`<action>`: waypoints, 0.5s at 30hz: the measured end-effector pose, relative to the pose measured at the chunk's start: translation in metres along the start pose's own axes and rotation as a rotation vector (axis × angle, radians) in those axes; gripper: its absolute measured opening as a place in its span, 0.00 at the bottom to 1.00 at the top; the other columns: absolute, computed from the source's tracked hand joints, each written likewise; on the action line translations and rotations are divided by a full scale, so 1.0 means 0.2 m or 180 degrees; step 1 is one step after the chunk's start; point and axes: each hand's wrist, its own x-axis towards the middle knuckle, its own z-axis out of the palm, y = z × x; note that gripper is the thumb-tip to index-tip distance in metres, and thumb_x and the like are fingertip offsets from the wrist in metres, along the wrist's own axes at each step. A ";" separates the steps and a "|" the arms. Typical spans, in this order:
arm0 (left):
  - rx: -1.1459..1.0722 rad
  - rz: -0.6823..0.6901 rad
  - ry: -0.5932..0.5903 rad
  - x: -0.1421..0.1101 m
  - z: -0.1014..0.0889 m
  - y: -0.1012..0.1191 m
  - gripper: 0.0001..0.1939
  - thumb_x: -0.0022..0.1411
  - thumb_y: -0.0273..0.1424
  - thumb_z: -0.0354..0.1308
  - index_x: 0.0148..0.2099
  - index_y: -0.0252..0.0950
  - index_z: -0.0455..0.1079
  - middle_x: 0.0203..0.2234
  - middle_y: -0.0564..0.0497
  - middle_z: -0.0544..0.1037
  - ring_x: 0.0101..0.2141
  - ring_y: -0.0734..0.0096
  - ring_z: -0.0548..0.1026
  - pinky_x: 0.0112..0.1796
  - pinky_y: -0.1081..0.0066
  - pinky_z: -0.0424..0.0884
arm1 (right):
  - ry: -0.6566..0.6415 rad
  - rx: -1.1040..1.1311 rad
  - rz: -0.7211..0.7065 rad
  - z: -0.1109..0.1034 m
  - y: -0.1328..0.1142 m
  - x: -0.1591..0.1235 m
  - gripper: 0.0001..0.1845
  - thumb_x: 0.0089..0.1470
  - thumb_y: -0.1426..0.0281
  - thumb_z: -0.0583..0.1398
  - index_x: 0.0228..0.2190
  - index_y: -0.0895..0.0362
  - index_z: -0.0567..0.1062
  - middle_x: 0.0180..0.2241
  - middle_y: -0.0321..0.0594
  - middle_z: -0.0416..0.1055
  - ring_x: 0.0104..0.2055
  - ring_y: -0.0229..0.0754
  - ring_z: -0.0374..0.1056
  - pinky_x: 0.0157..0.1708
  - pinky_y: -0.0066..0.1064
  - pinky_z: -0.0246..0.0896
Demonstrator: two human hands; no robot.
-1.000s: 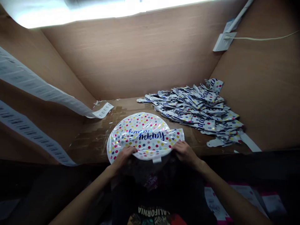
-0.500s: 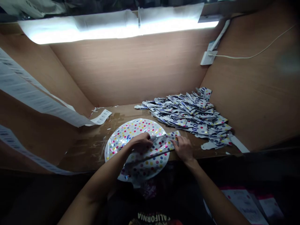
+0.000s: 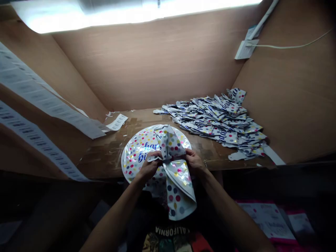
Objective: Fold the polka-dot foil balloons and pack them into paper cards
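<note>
Between my two hands is a partly folded foil balloon (image 3: 180,178), white with coloured dots, its lower part hanging toward me in a loose flap. My left hand (image 3: 151,166) pinches its left side, where a pale tab sticks out from the fingers. My right hand (image 3: 194,161) grips the opposite edge, fingers closed on the foil. Beneath them lies a round, flat foil balloon (image 3: 133,148) with dots and blue lettering, partly covered by the hands and the held one. Whether more balloons lie under it I cannot tell.
A heap of folded balloons (image 3: 212,122) spreads along the back right of the taped cardboard surface (image 3: 97,157). Strips of barcode labels (image 3: 39,147) hang at the left. Wooden walls enclose three sides. Printed packets (image 3: 267,218) lie low at the right.
The narrow folded strip across the round balloon has become a wider, upright piece with a hanging flap. Both hands now face each other around it. The head view has tilted down.
</note>
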 end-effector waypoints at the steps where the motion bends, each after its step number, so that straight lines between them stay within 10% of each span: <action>1: -0.0220 -0.0078 0.0039 -0.01 -0.01 0.00 0.04 0.48 0.25 0.63 0.28 0.35 0.71 0.21 0.55 0.72 0.24 0.76 0.68 0.28 0.76 0.65 | -0.0025 -0.0077 -0.0044 0.00 0.00 0.00 0.09 0.42 0.66 0.70 0.30 0.54 0.82 0.25 0.36 0.77 0.25 0.40 0.69 0.31 0.33 0.67; 7: -0.0605 -0.1088 -0.0172 -0.08 0.00 -0.03 0.21 0.54 0.47 0.67 0.39 0.35 0.71 0.24 0.51 0.75 0.25 0.69 0.74 0.25 0.73 0.67 | 0.0125 -0.1094 -0.0719 -0.07 0.01 0.06 0.08 0.42 0.71 0.60 0.20 0.55 0.80 0.27 0.36 0.74 0.30 0.38 0.66 0.31 0.28 0.62; 15: 0.0045 -0.0604 -0.0247 -0.18 0.02 -0.15 0.17 0.54 0.38 0.69 0.40 0.33 0.72 0.25 0.54 0.75 0.24 0.75 0.70 0.27 0.76 0.65 | -0.0196 -0.0222 0.0452 -0.08 0.10 -0.08 0.30 0.52 0.56 0.68 0.54 0.52 0.74 0.36 0.41 0.79 0.30 0.43 0.73 0.30 0.33 0.68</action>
